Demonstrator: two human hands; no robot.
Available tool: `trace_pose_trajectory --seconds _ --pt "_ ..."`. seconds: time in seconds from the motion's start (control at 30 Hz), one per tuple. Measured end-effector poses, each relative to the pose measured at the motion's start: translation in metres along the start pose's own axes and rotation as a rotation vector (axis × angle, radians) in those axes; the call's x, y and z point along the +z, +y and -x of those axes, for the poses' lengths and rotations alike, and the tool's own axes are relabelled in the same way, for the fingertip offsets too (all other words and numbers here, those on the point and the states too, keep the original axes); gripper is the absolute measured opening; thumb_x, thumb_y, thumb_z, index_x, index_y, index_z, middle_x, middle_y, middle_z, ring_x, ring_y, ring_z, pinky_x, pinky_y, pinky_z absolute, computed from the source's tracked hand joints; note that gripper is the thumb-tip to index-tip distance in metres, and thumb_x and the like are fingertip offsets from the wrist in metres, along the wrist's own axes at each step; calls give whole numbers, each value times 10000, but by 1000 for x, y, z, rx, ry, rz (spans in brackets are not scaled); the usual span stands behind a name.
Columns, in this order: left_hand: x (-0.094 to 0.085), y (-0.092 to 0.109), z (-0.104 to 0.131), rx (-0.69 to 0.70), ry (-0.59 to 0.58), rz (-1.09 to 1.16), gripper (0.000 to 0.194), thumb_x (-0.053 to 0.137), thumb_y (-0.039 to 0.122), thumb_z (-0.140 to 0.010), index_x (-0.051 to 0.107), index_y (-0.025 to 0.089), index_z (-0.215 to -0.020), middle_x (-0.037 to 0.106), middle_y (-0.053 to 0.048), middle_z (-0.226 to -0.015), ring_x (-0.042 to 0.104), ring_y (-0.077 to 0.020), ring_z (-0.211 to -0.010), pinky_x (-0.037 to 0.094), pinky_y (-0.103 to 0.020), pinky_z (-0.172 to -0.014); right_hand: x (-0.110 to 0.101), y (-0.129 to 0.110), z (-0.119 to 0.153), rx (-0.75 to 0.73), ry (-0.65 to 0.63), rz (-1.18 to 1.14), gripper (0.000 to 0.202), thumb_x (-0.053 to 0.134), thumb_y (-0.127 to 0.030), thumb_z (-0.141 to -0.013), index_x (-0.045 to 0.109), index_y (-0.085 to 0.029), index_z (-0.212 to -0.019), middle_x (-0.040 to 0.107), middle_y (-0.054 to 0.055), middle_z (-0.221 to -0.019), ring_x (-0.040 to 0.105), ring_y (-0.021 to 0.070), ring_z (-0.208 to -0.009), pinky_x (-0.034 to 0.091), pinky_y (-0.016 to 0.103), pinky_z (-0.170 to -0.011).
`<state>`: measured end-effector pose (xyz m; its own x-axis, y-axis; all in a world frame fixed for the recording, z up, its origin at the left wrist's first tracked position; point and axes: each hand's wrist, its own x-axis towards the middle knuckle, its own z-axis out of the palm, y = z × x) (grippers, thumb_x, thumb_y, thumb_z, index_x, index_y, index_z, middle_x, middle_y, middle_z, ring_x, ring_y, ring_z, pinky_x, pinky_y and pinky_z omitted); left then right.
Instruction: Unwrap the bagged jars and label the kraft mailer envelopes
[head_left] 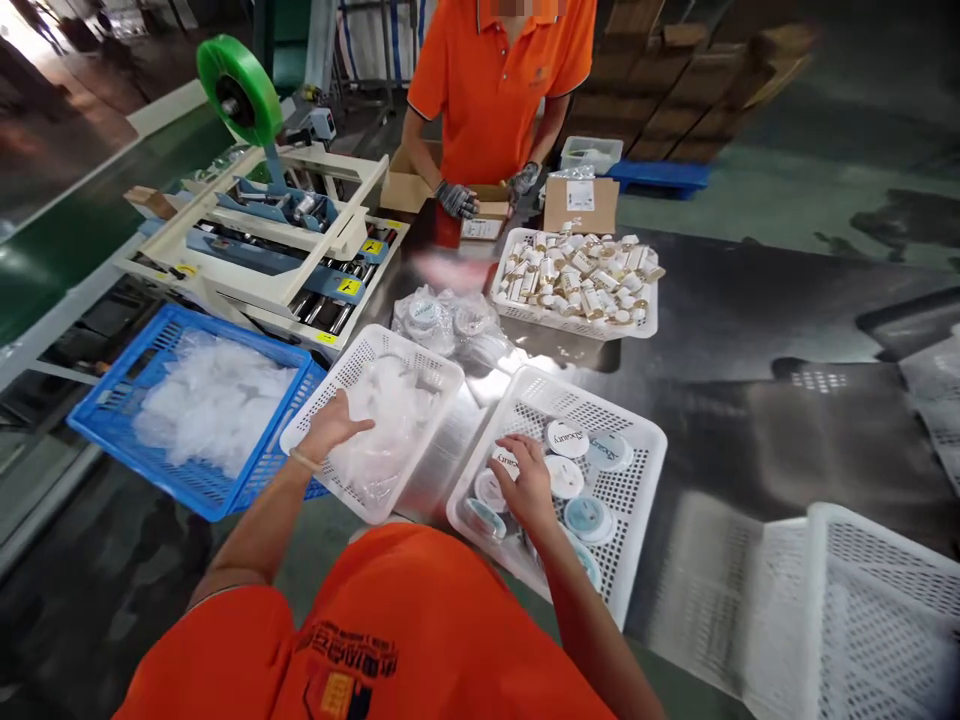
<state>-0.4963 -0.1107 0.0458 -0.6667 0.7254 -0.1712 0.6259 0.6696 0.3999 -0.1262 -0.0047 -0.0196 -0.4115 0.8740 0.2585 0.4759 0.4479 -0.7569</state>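
My left hand (330,428) is over the near-left side of a white perforated basket (450,372), with its thumb stretched out and its fingers apart. Beneath it lie thin clear plastic bags (382,425); whether it touches them I cannot tell. My right hand (529,485) reaches into a second white basket (649,440) with several round tubs. Its thumb and fingers are spread over a white-lidded tub (506,462) with dark lettering, and no firm grip on it shows. Around it are a tub with a white lid (567,438) and one with a pale blue top (589,519).
A blue crate (169,320) of plastic bags stands left, by a carton-taping machine (300,250). Bagged tubs (450,320) and a basket of small bottles (577,285) lie ahead. Across the metal table, a gloved co-worker (487,110) handles a carton (484,222). Another white basket (877,620) is near right.
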Motion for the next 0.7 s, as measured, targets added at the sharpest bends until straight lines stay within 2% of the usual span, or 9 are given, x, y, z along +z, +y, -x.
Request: trace_pose_trajectory --seconds 0.07,0.1,0.2,0.3,0.43,0.5,0.53,0.63,0.7 --pt "8 -7 10 -45 60 29 476 949 316 -630 595 198 -926 666 -106 -986 636 -385 -1123 513 -464 -957 2 -1 0 1 -18 -7 248 599 -392 -923 709 -224 -1069 670 140 -1133 659 314 -1076 574 523 -939" --pt "11 -8 11 -51 62 71 422 922 296 -658 602 200 -915 673 -110 -1014 636 -372 -1133 511 -462 -974 3 -2 -1 -1 -29 -12 249 601 -398 -921 711 -226 -1064 673 138 -1129 660 314 -1076 575 520 -932" --pt "10 -8 2 -39 2 228 218 795 230 -756 579 215 -732 661 -47 -819 657 -266 -947 518 -380 -917 6 -8 -4 -10 -58 -28 250 617 -419 -912 714 -226 -1040 685 137 -1114 665 318 -1082 577 508 -918" --pt "-12 -9 -16 -79 72 305 314 670 184 -823 464 235 -593 515 -3 -605 603 -221 -768 484 -331 -795 6 -14 -8 -19 -92 -63 244 626 -430 -915 714 -223 -1010 707 133 -1088 689 309 -1040 585 494 -896" --pt "-49 -1 -27 -100 154 453 308 622 242 -891 436 244 -646 470 35 -592 496 -162 -609 423 -288 -641 3 -28 -12 50 -188 -186 287 650 -490 -904 717 -219 -974 747 99 -949 725 275 -887 601 453 -813" --pt "-52 18 -20 -60 112 644 301 669 300 -890 455 237 -687 465 59 -592 429 -123 -542 386 -260 -574 3 -43 -16 115 -213 -284 324 668 -529 -892 723 -218 -968 764 83 -891 728 254 -812 600 418 -754" --pt "-47 31 -14 -30 76 758 321 703 329 -878 454 236 -698 458 68 -588 404 -108 -522 365 -248 -547 4 -52 -18 142 -208 -338 330 676 -537 -888 725 -220 -962 770 78 -873 726 244 -788 597 403 -738" --pt "-13 81 13 57 -47 1001 430 763 427 -852 396 250 -713 411 89 -579 377 -87 -486 309 -225 -476 10 -86 -25 190 -165 -521 341 750 -528 -833 723 -232 -1000 782 59 -876 722 222 -778 589 373 -735" --pt "14 114 31 101 -97 1001 492 761 480 -855 344 258 -719 363 99 -585 383 -84 -479 304 -217 -455 16 -104 -32 234 -163 -640 436 844 -499 -723 707 -243 -1048 783 36 -888 719 214 -782 581 347 -711"
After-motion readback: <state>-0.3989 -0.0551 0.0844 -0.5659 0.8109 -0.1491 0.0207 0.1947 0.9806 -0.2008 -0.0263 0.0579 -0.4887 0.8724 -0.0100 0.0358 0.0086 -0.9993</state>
